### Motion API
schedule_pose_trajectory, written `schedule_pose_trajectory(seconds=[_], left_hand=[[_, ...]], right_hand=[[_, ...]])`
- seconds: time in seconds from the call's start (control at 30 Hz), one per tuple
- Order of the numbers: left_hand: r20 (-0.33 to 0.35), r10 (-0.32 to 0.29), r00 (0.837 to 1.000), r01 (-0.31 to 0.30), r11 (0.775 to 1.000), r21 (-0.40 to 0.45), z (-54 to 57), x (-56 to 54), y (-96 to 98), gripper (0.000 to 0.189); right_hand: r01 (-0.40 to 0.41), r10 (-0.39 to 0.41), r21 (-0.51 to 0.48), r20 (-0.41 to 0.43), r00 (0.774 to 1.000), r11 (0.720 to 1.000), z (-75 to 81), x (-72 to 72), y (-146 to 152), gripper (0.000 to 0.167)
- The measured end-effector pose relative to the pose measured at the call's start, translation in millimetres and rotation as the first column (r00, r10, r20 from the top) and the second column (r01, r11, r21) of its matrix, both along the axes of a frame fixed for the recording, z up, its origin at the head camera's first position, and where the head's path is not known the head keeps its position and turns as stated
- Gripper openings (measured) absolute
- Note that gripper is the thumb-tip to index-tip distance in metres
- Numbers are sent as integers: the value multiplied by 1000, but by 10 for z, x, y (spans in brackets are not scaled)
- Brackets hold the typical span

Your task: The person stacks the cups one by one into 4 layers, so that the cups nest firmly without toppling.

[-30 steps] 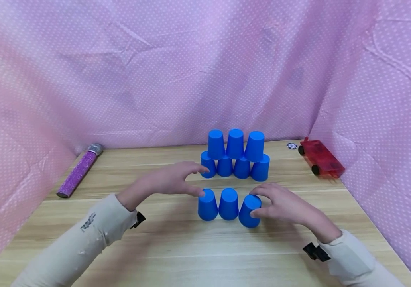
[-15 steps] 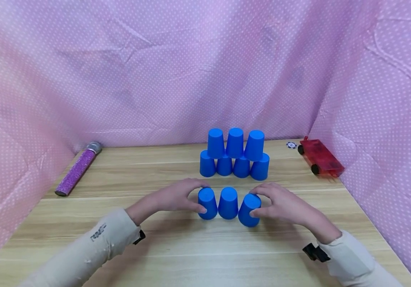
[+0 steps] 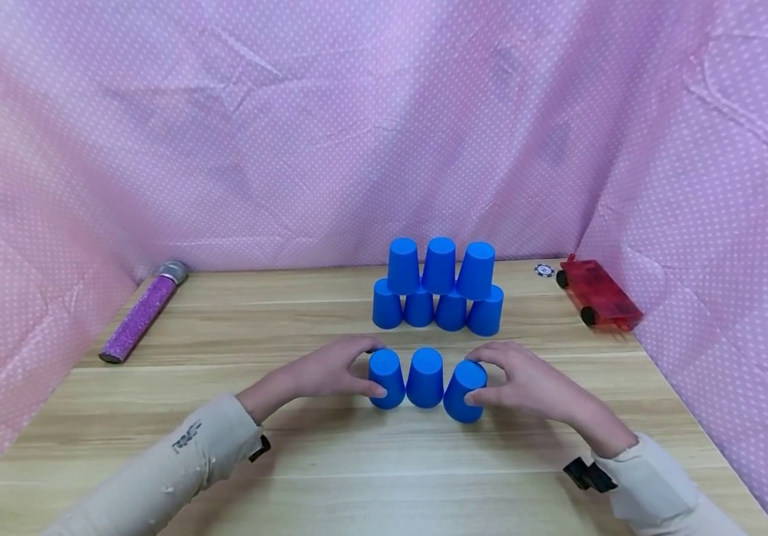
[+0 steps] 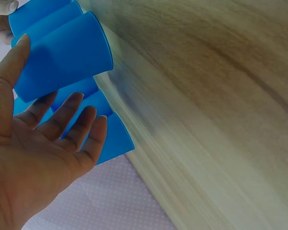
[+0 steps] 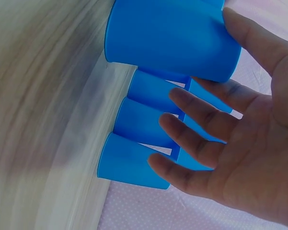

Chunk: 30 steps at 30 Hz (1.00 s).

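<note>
Three blue cups stand upside down in a front row on the wooden table. My left hand holds the left cup by its sides, thumb in front and index finger behind. In the left wrist view, the other fingers of the left hand stay off that cup. The middle cup stands untouched between its neighbours. My right hand pinches the right cup, which sits slightly nearer to me. In the right wrist view, the thumb and index finger span this cup.
Behind stands a two-tier stack of upturned blue cups, three on top of a longer lower row. A purple glittery microphone lies at left. A poker chip and a red toy car sit at back right, near the pink curtain.
My left hand has come down from above and left of the left cup and now grips it. The right hand keeps its hold on the right cup. The cups have not visibly moved.
</note>
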State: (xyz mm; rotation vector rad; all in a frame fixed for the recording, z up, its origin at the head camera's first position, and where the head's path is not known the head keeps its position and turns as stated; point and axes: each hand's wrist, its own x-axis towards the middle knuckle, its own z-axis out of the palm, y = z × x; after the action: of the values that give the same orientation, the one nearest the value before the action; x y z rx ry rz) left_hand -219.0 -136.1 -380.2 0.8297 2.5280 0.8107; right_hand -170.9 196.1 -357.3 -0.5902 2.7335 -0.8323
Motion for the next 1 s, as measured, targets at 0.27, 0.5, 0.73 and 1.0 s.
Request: schedule_pose_trajectory(seconds=[0.27, 0.5, 0.73, 1.0], left_hand=[[9, -6, 1000, 6, 999, 32, -18, 0, -20, 62], [12, -8, 1000, 7, 999, 38, -42, -4, -21, 64], [2, -13, 1000, 13, 999, 39, -54, -6, -17, 62], [-5, -14, 1000, 14, 999, 34, -48, 1, -13, 56]], right_hand=[[12, -12, -5, 16, 1000, 1000, -27, 15, 10, 64], [12, -12, -25, 9, 1000, 1000, -56, 15, 16, 64], [14, -14, -42, 3, 1000, 999, -91, 25, 26, 64], [4, -5, -63, -14, 1000, 998, -110, 36, 37, 60]])
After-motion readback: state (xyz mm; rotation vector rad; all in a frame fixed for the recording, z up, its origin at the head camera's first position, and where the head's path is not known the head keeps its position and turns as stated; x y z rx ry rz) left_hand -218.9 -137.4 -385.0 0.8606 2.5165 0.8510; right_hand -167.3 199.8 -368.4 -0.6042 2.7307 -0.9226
